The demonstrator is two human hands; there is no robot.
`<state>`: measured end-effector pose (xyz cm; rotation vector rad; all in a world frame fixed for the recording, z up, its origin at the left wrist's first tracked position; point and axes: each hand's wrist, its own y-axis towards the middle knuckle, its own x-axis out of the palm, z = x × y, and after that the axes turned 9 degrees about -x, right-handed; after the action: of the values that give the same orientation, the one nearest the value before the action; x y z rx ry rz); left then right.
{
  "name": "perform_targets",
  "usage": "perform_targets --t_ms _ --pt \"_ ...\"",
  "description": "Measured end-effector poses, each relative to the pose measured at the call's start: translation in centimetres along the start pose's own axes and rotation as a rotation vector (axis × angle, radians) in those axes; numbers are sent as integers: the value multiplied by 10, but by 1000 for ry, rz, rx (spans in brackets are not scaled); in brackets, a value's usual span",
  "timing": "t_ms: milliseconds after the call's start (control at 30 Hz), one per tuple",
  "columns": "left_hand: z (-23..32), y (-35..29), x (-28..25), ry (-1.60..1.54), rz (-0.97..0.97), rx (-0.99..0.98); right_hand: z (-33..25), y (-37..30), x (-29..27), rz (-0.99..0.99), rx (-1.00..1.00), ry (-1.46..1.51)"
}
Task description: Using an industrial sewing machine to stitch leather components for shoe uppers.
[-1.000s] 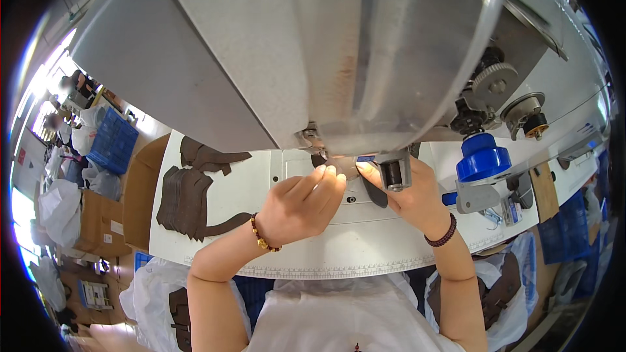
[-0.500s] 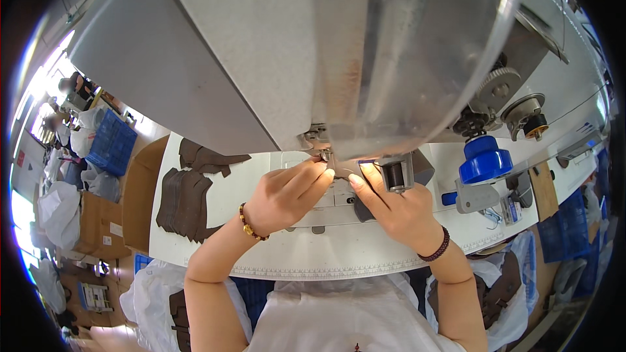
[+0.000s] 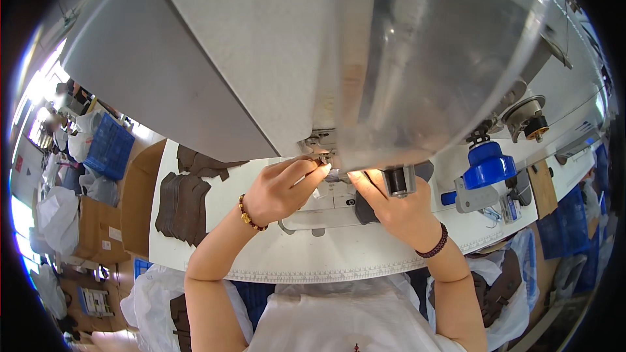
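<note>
A sewing machine (image 3: pixel 287 58) looms over the table, its head hiding part of the work spot. My left hand (image 3: pixel 279 190) is closed in a pinch right beside the machine's needle area (image 3: pixel 326 153); what it holds is too small and covered to make out. To the right, my right hand (image 3: pixel 401 212) rests with fingers stretched forward toward the same spot, some of them behind the dark thread bobbin (image 3: pixel 396 181). A lamp brightens its fingertips. No workpiece shows plainly between the hands.
Stacked dark brown cut pieces (image 3: pixel 182 205) lie on the white table (image 3: pixel 313 254) at left, more pieces (image 3: pixel 208 164) behind. On the right are a blue knob (image 3: pixel 488 164), a grey plate (image 3: pixel 475 197) and small tools (image 3: pixel 508 208). Plastic-lined containers (image 3: pixel 153 300) flank my lap.
The brown piece that showed between my fingertips is no longer visible there. My left hand has shifted slightly left, and the view has tilted a little. My right hand stays near the needle area.
</note>
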<state>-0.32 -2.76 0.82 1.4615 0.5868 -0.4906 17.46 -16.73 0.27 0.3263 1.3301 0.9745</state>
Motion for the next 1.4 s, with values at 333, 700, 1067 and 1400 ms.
perform_targets --t_ms 333,700,1067,1400 --pt "-12 -7 7 33 34 -3 2 5 1 -79 27 -5" --pt "-14 -12 12 39 86 15 -1 4 2 -32 -13 -69" --pt "19 -37 20 -76 76 -10 43 -23 2 -49 266 -10" --pt "75 -90 90 -420 -500 -429 0 -82 -27 57 363 100"
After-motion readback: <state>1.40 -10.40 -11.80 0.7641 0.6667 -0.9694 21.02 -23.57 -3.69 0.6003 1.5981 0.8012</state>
